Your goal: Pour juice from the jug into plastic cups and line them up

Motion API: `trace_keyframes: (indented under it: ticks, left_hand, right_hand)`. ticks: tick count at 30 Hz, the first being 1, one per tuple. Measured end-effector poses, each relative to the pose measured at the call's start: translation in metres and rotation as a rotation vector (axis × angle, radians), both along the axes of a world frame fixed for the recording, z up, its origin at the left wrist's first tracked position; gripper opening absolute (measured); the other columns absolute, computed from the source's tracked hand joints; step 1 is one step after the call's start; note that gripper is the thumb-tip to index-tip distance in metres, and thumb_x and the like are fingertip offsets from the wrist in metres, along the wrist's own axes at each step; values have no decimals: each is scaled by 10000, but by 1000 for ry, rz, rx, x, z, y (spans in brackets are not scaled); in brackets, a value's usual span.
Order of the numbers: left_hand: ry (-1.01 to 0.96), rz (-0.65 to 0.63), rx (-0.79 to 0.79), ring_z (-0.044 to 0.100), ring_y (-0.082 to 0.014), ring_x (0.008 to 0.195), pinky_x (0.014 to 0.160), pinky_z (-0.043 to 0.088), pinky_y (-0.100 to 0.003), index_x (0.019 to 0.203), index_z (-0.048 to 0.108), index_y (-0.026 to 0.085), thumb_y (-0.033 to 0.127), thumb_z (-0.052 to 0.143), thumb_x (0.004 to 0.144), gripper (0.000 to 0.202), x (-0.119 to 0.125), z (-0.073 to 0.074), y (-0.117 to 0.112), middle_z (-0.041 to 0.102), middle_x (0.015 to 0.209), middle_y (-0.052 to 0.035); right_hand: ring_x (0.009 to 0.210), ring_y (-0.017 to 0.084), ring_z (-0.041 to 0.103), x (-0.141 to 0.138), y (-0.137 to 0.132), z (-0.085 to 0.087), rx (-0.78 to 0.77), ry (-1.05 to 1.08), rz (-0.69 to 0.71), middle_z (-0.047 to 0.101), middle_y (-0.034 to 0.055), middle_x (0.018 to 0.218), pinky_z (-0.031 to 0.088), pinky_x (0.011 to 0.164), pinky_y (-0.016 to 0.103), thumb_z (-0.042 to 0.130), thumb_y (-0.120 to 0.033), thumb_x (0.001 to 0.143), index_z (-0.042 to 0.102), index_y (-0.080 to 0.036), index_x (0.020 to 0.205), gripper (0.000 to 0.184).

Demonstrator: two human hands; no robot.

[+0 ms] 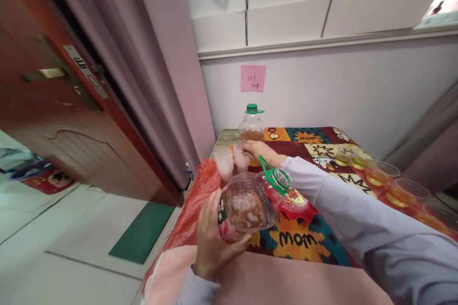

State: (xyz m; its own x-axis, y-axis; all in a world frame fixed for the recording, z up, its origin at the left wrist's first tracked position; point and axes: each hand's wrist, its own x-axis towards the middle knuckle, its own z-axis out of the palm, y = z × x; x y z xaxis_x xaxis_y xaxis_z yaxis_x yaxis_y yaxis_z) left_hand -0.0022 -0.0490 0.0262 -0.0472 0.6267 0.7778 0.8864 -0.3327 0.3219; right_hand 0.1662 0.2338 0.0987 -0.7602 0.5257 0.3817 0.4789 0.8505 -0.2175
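My left hand (214, 243) is wrapped round the lower part of a clear plastic bottle (246, 202). The bottle lies tilted, its uncapped mouth with a green carrying ring pointing right. Beyond it, my right hand (263, 151) has its fingers closed at the rim of a stack of clear plastic cups (241, 158); whether they grip one cup or several, I cannot tell. A second stack of cups (224, 163) stands just to the left. Behind my right hand is an upright bottle (251, 128) with a green cap and brownish liquid. Under my right forearm lies a red wavy-edged item (298, 207).
Several cups holding yellow liquid (379, 176) line the table's right side. A patterned cloth (304, 240) covers the table, with red plastic sheeting (193, 205) along its left edge. A wall with a pink note (253, 78) stands behind; a wooden door (71, 105) is left.
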Motion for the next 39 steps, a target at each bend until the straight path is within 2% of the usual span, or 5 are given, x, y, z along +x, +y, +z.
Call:
trace_keyframes:
  ticks: [16,23,28,32,39]
  left_hand:
    - [-11,-10,-16,648,-447,1456,1167,575,-655,1716,380,198,469,901,775,1109,0,-1,1,645,1585,-230]
    - [-10,-21,-35,651,-446,1456,1167,574,-645,1714,381,223,499,908,788,1101,-3,0,4,648,1584,-228]
    - [-14,-24,-54,645,-443,1462,1178,563,-639,1720,376,228,570,904,804,1111,-7,-1,9,633,1602,-224]
    - [2,-26,-70,647,-445,1459,1180,559,-636,1715,397,220,556,901,818,1083,-6,1,12,634,1606,-224]
    - [8,-15,-99,643,-445,1462,1188,549,-642,1715,395,217,590,885,826,1081,-1,5,13,617,1625,-227]
  right_hand:
    - [799,185,683,-2,-2,12,-39,279,-88,789,54,901,504,774,295,866,-194,922,794,-178,887,82]
    - [890,227,707,73,-55,43,75,552,-224,800,71,983,538,846,342,671,-304,1056,784,-224,987,155]
    - [842,239,713,137,-106,-10,-9,419,-368,770,78,956,530,769,345,644,-315,1059,760,-244,896,212]
    - [844,244,718,155,-128,-63,-85,272,-474,771,85,999,522,734,338,632,-301,1068,764,-249,892,226]
    - [896,232,755,153,-133,-84,-103,122,-519,801,92,1096,513,688,307,612,-284,1094,791,-240,971,221]
